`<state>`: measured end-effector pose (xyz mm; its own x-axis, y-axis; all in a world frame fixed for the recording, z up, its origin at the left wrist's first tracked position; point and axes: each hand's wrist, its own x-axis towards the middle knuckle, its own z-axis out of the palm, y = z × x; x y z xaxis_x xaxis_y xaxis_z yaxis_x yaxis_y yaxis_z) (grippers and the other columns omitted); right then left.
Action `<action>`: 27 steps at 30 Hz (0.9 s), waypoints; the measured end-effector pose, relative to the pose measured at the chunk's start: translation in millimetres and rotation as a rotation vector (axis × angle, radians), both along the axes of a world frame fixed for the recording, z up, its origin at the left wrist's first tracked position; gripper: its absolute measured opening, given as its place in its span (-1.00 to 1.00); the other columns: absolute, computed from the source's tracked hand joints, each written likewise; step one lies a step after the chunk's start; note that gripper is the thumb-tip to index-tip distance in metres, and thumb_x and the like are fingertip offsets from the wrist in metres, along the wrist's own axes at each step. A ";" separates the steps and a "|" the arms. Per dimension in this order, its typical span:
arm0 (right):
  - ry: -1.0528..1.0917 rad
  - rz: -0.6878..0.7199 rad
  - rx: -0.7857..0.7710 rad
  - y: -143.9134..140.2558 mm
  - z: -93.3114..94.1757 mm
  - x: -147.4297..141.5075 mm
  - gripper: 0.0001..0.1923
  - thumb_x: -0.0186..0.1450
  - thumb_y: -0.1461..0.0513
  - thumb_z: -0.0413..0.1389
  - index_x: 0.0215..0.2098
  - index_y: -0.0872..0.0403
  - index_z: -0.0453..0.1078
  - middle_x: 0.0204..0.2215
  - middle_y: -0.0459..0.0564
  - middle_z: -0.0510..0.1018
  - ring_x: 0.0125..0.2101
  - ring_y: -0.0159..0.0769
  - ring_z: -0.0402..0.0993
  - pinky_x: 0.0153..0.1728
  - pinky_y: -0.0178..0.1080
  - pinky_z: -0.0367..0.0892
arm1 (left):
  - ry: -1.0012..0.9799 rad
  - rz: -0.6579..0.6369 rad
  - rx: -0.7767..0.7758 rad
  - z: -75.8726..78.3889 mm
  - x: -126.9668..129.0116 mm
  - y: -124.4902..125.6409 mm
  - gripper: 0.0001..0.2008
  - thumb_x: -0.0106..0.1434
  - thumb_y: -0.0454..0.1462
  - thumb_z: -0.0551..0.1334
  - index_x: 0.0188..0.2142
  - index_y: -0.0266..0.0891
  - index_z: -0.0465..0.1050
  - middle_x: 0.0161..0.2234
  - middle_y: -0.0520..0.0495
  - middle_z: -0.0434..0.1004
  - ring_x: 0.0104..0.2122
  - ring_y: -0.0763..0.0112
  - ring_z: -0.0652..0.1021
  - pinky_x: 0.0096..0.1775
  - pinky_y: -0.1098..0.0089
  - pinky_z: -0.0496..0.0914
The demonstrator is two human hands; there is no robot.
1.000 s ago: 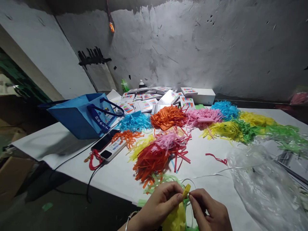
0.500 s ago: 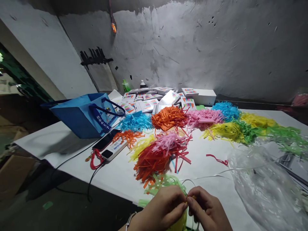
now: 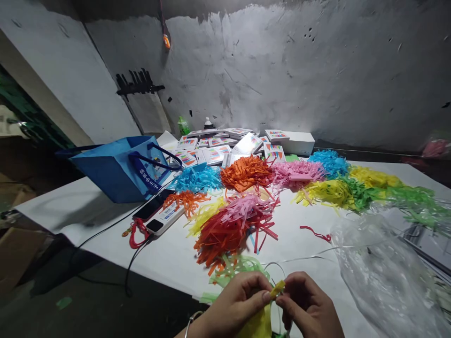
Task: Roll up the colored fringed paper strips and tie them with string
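Observation:
Low in the head view, my left hand (image 3: 243,300) pinches a yellow paper tassel (image 3: 260,324), whose twisted top (image 3: 277,288) sticks up between thumb and forefinger. My right hand (image 3: 312,305) is closed at the other side of that twisted top, its thumb and fingertips against it. A thin white string (image 3: 276,264) loops up behind the fingers and runs off to the right across the table. Just beyond my left hand lies a pale green paper tassel (image 3: 241,268), partly covered by the hand. The tassel's lower end falls out of the picture.
Ahead are red and orange tassels (image 3: 221,234), with pink, blue, yellow and green heaps behind. Phones (image 3: 165,219) with a cable lie left, beside a blue bag (image 3: 112,169). Clear plastic (image 3: 380,267) spreads at right. Flat printed packs (image 3: 218,152) pile near the wall.
The yellow twisted top now shows above my fingertips, where before it was mostly hidden. My hands have shifted only slightly; the view has moved a little.

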<state>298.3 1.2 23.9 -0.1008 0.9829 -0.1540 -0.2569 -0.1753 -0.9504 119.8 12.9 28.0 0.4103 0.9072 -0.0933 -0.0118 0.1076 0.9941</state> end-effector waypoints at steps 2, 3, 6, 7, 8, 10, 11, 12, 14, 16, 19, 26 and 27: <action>-0.001 -0.019 -0.010 -0.2 3.3 0.5 -0.49 -0.01 -0.08 0.45 -0.35 0.06 0.41 -0.60 -0.21 0.46 -0.67 -0.47 0.34 -0.65 -0.40 0.26 | 0.022 -0.023 0.036 -0.9 -0.5 0.0 -0.57 0.25 0.08 0.31 -0.36 -0.29 0.52 -0.43 -0.01 0.39 -0.39 0.41 0.35 -0.33 0.44 0.20; 0.003 -0.010 -0.021 0.0 4.5 1.0 -0.48 -0.03 -0.07 0.47 -0.34 0.06 0.42 -0.61 -0.21 0.46 -0.68 -0.48 0.31 -0.66 -0.40 0.25 | 0.038 -0.036 0.066 -0.7 -0.9 0.1 -0.57 0.26 0.07 0.30 -0.37 -0.29 0.53 -0.44 -0.01 0.39 -0.39 0.41 0.36 -0.33 0.44 0.21; 0.034 0.068 -0.055 1.7 3.5 4.3 -0.48 -0.08 -0.05 0.49 -0.34 0.06 0.46 -0.62 -0.22 0.43 -0.66 -0.49 0.28 -0.67 -0.43 0.24 | 0.103 -0.063 0.166 2.6 -2.1 0.2 -0.60 0.32 0.04 0.25 -0.37 -0.28 0.53 -0.42 -0.04 0.43 -0.39 0.39 0.40 -0.33 0.43 0.23; 0.039 0.103 -0.051 2.4 1.4 5.8 -0.50 -0.06 -0.05 0.48 -0.34 0.06 0.49 -0.60 -0.21 0.43 -0.64 -0.49 0.29 -0.66 -0.42 0.25 | 0.132 -0.066 0.205 4.4 -2.5 -0.1 -0.61 0.34 0.02 0.23 -0.36 -0.27 0.52 -0.42 -0.06 0.46 -0.39 0.38 0.41 -0.32 0.42 0.24; 0.031 0.151 -0.030 3.2 -1.3 7.2 -0.53 -0.03 -0.06 0.47 -0.33 0.06 0.52 -0.56 -0.19 0.44 -0.62 -0.47 0.31 -0.65 -0.41 0.28 | 0.166 -0.061 0.247 6.2 -2.9 -0.6 -0.63 0.36 0.00 0.21 -0.36 -0.26 0.52 -0.41 -0.06 0.47 -0.39 0.38 0.42 -0.32 0.42 0.25; -0.028 0.230 0.044 4.2 -7.4 9.4 -0.59 0.08 -0.07 0.40 -0.29 0.05 0.57 -0.48 -0.14 0.45 -0.60 -0.45 0.35 -0.62 -0.38 0.30 | 0.245 -0.044 0.332 9.6 -3.7 -2.3 -0.67 0.39 -0.06 0.19 -0.36 -0.24 0.50 -0.42 -0.06 0.49 -0.41 0.39 0.43 -0.32 0.42 0.25; -0.076 0.247 0.091 4.4 -10.1 10.0 -0.62 0.14 -0.08 0.35 -0.28 0.04 0.58 -0.44 -0.12 0.45 -0.59 -0.45 0.36 -0.61 -0.37 0.30 | 0.287 -0.038 0.373 10.8 -4.0 -3.3 -0.70 0.40 -0.09 0.18 -0.37 -0.23 0.48 -0.43 -0.05 0.49 -0.42 0.39 0.43 -0.33 0.42 0.25; -0.131 0.244 0.138 4.4 -12.2 10.1 -0.64 0.19 -0.08 0.30 -0.28 0.03 0.59 -0.42 -0.10 0.45 -0.59 -0.45 0.35 -0.60 -0.37 0.28 | 0.330 -0.039 0.410 11.5 -4.3 -4.3 -0.73 0.40 -0.13 0.17 -0.36 -0.23 0.47 -0.43 -0.05 0.50 -0.42 0.40 0.43 -0.34 0.43 0.24; -0.245 0.188 0.232 4.3 -14.3 9.1 -0.67 0.27 -0.06 0.23 -0.32 0.02 0.57 -0.45 -0.10 0.43 -0.56 -0.45 0.32 -0.57 -0.37 0.24 | 0.409 -0.050 0.478 11.4 -4.4 -6.0 -0.79 0.40 -0.20 0.16 -0.34 -0.22 0.46 -0.41 -0.06 0.51 -0.41 0.40 0.43 -0.34 0.43 0.25; -0.329 0.130 0.328 4.5 -14.1 7.3 -0.68 0.32 -0.03 0.17 -0.40 0.02 0.52 -0.50 -0.12 0.40 -0.53 -0.42 0.30 -0.50 -0.36 0.22 | 0.461 -0.074 0.535 9.5 -3.8 -6.6 -0.84 0.39 -0.24 0.15 -0.30 -0.22 0.44 -0.38 -0.08 0.52 -0.40 0.38 0.44 -0.33 0.44 0.26; -0.332 0.061 0.439 5.4 -13.6 4.9 -0.69 0.35 0.00 0.14 -0.43 0.01 0.47 -0.44 -0.09 0.43 -0.39 -0.34 0.39 -0.32 -0.33 0.29 | 0.490 -0.079 0.580 5.5 -1.8 -6.1 -0.87 0.38 -0.27 0.13 -0.29 -0.20 0.41 -0.37 -0.09 0.52 -0.40 0.37 0.44 -0.34 0.44 0.28; -0.033 -0.072 0.392 7.5 -28.1 1.3 -0.79 0.37 0.05 0.18 -0.33 -0.02 0.49 -0.44 -0.06 0.54 -0.33 -0.27 0.52 -0.26 -0.27 0.42 | 0.484 -0.139 0.622 -8.3 6.0 -6.3 -0.93 0.30 -0.33 0.17 -0.33 -0.17 0.38 -0.42 -0.06 0.50 -0.44 0.36 0.44 -0.38 0.43 0.25; 0.030 -0.076 0.373 8.8 -28.3 4.5 -0.82 0.39 0.06 0.16 -0.29 -0.04 0.48 -0.51 -0.10 0.52 -0.42 -0.31 0.52 -0.34 -0.28 0.43 | 0.493 -0.160 0.631 -11.8 6.7 -6.2 -0.94 0.29 -0.33 0.18 -0.34 -0.17 0.39 -0.43 -0.05 0.51 -0.44 0.36 0.45 -0.38 0.43 0.25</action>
